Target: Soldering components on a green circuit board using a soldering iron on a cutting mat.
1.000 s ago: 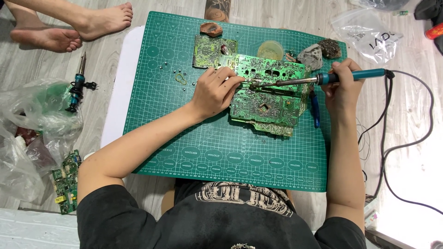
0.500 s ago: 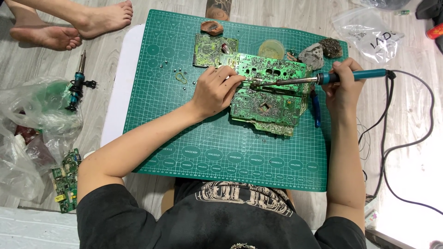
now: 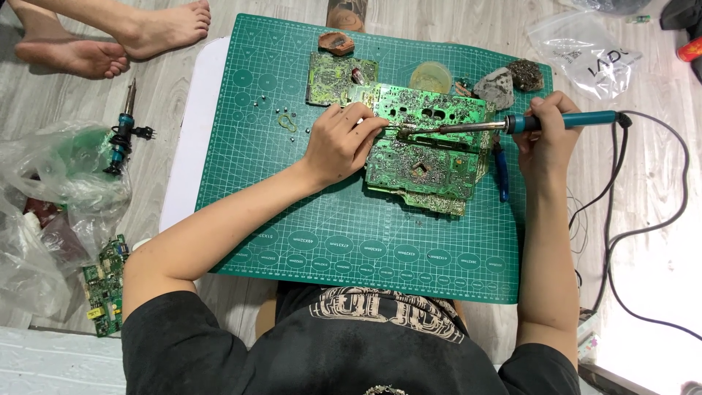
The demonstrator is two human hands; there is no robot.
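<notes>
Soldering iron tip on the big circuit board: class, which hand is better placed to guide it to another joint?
Right. The right hand grips the soldering iron; the left hand steadies the circuit board.

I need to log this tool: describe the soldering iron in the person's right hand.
The soldering iron has a teal handle, a long metal shaft and a black cord trailing right. It lies nearly level, tip pointing left onto the large green circuit board. The right hand grips the handle; the left hand rests beside the tip.

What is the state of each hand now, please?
Left hand: fingers curled, pressing on the green circuit board; whether it pinches anything cannot be told.
Right hand: closed on the teal-handled soldering iron.
</notes>
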